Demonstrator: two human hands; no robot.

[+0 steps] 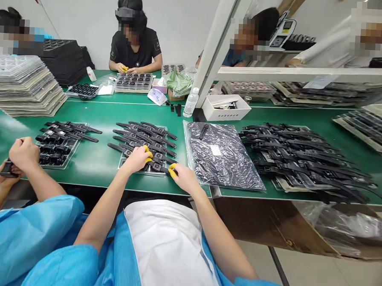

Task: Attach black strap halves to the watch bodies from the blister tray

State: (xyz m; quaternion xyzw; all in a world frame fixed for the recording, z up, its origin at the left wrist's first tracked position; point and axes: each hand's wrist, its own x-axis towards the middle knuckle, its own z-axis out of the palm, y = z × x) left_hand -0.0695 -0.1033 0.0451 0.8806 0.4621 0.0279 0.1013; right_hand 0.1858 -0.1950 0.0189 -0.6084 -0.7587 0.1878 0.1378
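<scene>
Black watches with straps (136, 136) lie in rows on a clear tray (122, 160) in front of me. My left hand (139, 158), with yellow covers on its fingertips, is over the lower middle of these watches, its fingers bent together at a watch. At the tray's lower right corner my right hand (182, 176), also with yellow fingertip covers, pinches the strap end of the lowest watch (159, 167). The fingers of both hands are closed.
Right of my tray lies a plastic-wrapped black sheet (222, 155), then a wide pile of strapped watches (299, 157). A bottle (191, 102) and white box (226, 107) stand behind. At left, a co-worker's hands (24, 153) hold a black item beside another watch tray (65, 160).
</scene>
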